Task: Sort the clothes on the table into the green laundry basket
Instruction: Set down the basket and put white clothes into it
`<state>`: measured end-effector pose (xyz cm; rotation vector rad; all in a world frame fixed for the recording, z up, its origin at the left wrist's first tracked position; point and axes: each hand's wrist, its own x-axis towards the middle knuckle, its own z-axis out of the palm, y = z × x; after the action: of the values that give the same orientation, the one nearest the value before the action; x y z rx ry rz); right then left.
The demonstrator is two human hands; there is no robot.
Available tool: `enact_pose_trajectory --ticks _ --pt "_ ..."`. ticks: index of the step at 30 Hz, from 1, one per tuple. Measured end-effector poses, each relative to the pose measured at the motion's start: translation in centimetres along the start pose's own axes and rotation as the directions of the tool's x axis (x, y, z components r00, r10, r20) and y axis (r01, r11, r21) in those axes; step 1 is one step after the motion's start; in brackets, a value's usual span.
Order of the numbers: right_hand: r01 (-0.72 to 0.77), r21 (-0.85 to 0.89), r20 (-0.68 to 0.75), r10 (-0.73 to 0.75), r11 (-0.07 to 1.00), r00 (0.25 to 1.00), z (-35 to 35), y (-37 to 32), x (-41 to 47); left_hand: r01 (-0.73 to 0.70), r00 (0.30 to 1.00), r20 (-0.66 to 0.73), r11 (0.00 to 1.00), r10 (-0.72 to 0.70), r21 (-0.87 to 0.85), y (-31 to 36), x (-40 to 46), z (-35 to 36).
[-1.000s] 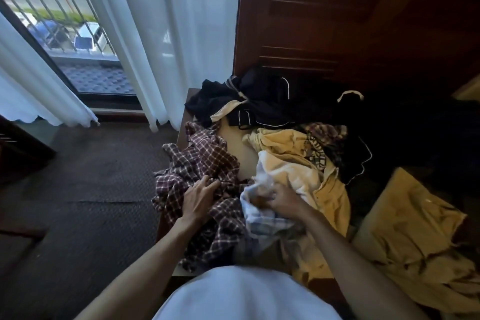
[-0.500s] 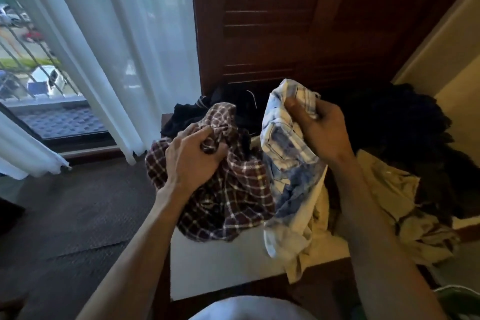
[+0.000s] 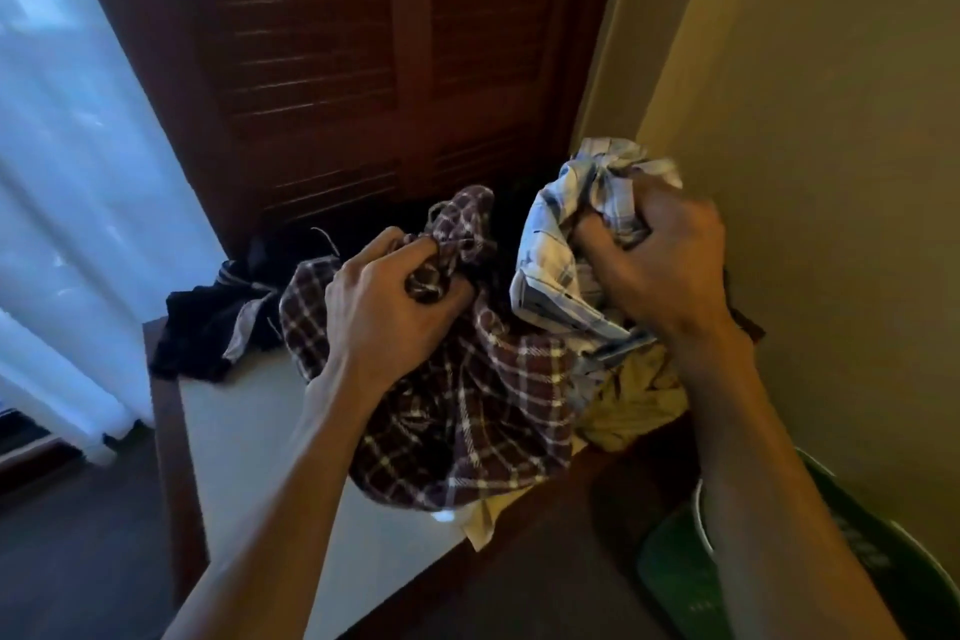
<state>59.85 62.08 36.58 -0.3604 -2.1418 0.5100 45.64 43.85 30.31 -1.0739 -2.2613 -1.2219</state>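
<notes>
Dark louvred wooden doors and a pale curtain back a light-topped worktop where a person is clearing laundry, both arms reaching in from the near edge. Each hand holds a garment: the left hand has its fingers curled tight into a bunched fistful of the maroon plaid shirt, whose tail hangs down to the worktop's near edge, while the right hand clenches the crumpled blue-and-white checked shirt, lifted above the pile. A yellow garment lies just under the right wrist, and black clothing sprawls over the far left corner of the worktop. The green laundry basket sits low at the near right, below the worktop and partly hidden behind the right forearm, against a beige wall. The step in hand appears to be carrying both shirts across to that basket. To do it well, the left grip would likely need to lift the plaid higher so its trailing tail clears the worktop edge and does not drag the yellow garment off with it; both bundles should then swing right and down, releasing only once over the basket's mouth. Loose cloth will sag and may catch the rim.
</notes>
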Motion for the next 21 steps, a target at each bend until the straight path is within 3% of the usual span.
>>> enact_pose_trajectory --ticks 5,13,18,21 --pt "-0.028 -0.220 -0.139 -0.003 0.975 0.990 -11.4 6.4 -2.0 -0.133 0.990 0.030 0.988 0.136 -0.076 9.5 -0.1 6.3" --pt "-0.251 -0.306 -0.227 0.185 0.918 0.956 -26.0 19.2 -7.8 -0.239 0.959 0.115 0.956 0.260 -0.168 23.8 -3.6 22.2" --pt "-0.443 -0.282 -0.311 0.356 0.851 0.881 -31.7 27.3 -11.9 -0.264 0.914 0.261 0.945 0.310 -0.195 30.1 -4.9 29.7" --pt "-0.574 -0.196 -0.367 0.483 0.795 0.795 -33.2 31.4 -14.3 -0.244 0.883 0.340 0.935 0.324 -0.258 32.4 -5.1 33.3"
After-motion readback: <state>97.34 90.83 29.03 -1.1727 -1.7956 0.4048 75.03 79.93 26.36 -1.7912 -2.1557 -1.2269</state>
